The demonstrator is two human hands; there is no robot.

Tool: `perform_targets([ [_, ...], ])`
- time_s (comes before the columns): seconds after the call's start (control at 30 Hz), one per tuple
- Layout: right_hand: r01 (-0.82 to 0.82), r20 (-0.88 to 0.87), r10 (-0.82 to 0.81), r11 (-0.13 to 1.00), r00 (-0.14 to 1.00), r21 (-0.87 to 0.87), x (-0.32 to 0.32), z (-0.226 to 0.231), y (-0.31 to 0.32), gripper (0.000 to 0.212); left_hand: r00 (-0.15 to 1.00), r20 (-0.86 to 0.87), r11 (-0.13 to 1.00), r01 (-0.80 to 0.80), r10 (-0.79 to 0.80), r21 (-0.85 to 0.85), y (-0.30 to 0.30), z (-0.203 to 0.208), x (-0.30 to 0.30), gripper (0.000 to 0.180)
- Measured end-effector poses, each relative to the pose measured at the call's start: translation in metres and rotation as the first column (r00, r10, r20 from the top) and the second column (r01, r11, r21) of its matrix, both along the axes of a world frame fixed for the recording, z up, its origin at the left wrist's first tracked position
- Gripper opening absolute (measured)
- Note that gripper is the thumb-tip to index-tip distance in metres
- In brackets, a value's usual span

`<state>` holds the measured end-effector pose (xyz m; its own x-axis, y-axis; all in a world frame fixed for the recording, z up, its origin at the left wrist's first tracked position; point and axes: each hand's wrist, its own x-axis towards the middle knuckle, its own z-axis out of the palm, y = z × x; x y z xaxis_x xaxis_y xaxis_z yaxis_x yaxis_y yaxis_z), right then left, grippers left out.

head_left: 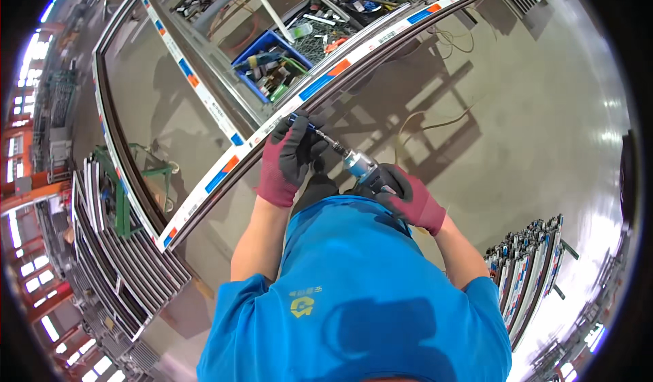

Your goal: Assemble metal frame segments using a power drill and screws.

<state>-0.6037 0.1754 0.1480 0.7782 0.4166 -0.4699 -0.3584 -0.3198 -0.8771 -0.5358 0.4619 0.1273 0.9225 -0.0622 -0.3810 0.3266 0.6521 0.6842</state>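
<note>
My right hand (411, 197), in a maroon and dark grey work glove, is wrapped round the handle of a power drill (360, 165) with a silver-blue body. The drill's chuck and long bit point up and left toward the window-like frame (320, 86). My left hand (288, 156), gloved the same way, is closed near the bit's tip, beside the frame's near bar. Between its fingers shows a small dark blue piece (299, 118), whose kind I cannot make out. The frame bar carries white protective film with blue and orange patches.
Beyond the bar, a blue bin (255, 86) holds tools, next to a tray of loose screws (320, 38). Stacked profiles (136, 273) stand at left, more profiles (524, 273) at lower right. A hose (435, 125) trails across the floor.
</note>
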Motion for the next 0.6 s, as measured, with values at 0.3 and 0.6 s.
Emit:
perform_targets([
  [0.3, 0.062, 0.071, -0.055, 0.994, 0.996, -0.092, -0.049, 0.013, 0.088, 0.062, 0.998, -0.029, 0.986, 0.052, -0.048, 0.157, 0.075, -0.001, -0.046, 0.026],
  [0.6, 0.223, 0.241, -0.170, 0.951, 0.956, -0.214, -0.111, -0.014, 0.198, 0.068, 0.995, 0.024, 0.924, 0.085, -0.102, 0.374, 0.158, -0.027, -0.097, 0.034],
])
